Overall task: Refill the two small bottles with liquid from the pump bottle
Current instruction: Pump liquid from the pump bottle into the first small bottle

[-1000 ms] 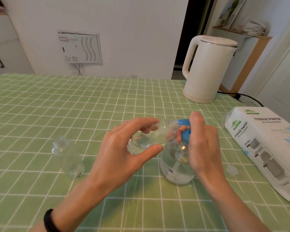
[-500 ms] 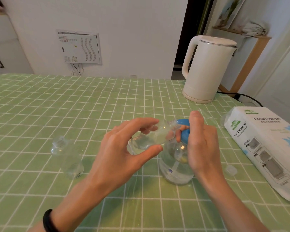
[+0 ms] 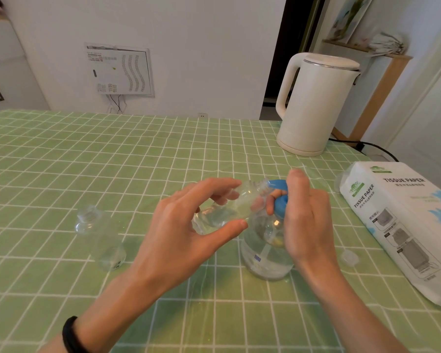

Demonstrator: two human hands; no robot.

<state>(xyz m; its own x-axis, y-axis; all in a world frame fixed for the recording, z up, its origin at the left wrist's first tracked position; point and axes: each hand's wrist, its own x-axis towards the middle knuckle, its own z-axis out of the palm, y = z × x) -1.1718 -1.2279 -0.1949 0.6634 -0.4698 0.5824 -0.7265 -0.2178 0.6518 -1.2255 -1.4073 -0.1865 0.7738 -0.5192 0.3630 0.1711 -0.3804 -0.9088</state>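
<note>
Pump bottle, a clear, round-bodied plastic jar with a glossy blue pump head, is standing right of centre on the table, closer to its near edge than its far one. The right hand is curling round the collar, with one finger resting on top of the pump head. The left hand is pinching a small clear bottle between thumb and fingertips, tilting it almost flat with its threaded mouth meeting the spout. As I judge it, that narrow mouth is sitting loosely there, so a hard press could send liquid past it onto the slick checked cloth, and smooth plastic could slip from so light a pinch. The second small bottle is standing uncapped toward the left edge. A loose cap is lying beside the tissue pack along the right edge.
</note>
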